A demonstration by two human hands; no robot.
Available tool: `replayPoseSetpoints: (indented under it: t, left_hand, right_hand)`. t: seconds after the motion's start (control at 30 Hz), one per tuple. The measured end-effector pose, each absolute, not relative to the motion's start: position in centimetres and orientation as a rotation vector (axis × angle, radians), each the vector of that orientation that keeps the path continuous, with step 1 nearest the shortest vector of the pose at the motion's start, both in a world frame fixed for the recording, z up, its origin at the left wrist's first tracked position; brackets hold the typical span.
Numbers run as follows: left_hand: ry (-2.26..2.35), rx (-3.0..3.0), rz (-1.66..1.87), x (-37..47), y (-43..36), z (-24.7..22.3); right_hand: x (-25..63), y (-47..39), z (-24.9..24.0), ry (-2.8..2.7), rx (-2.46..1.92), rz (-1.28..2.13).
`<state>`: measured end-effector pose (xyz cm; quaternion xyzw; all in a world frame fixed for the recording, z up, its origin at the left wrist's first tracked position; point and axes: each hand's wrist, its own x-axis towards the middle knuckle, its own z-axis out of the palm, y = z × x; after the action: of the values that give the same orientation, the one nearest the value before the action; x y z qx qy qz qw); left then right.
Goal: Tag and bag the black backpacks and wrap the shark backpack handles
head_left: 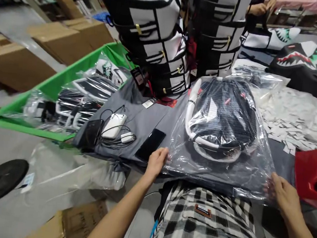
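A black backpack with white trim (224,115) lies inside a clear plastic bag (204,168) on the grey cloth-covered table (136,112). The bag's open-looking near edge stretches between my two hands. My left hand (157,160) pinches its left corner, just right of a black phone (152,144). At the right corner my right hand (280,190) holds the plastic, its fingers partly blurred. Left of the phone lie a white power bank (114,125) and tangled black cables.
Stacked black-and-white bags (162,39) stand at the table's back. A green bin (39,132) holds wrapped bags at left. At right are a red tape dispenser (312,176) and white slips in plastic (296,112). Another person's hand (258,9) shows behind.
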<state>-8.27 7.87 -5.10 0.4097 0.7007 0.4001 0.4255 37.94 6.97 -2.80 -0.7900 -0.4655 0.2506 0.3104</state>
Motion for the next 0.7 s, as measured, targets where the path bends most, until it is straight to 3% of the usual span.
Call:
replayPoseSetpoints:
  t: [0.2, 0.37, 0.57, 0.7]
  left_hand:
    - [1.913, 1.309, 0.995, -5.9, 6.6, -5.5]
    - [1.667, 0.910, 1.176, -7.4, 7.3, -5.9]
    - [1.688, 0.821, 1.200, -10.3, 7.1, -5.7]
    - [1.889, 1.077, 1.087, -9.5, 7.3, -5.3]
  right_hand:
    - [35.5, 5.4, -0.4, -1.229, -2.184, 0.632]
    - [35.4, 5.4, 0.4, -1.306, -2.165, 0.503]
    - [36.3, 5.4, -1.1, -0.945, -2.038, 0.980]
    - [35.9, 5.6, -1.5, -0.966, -2.029, 0.938]
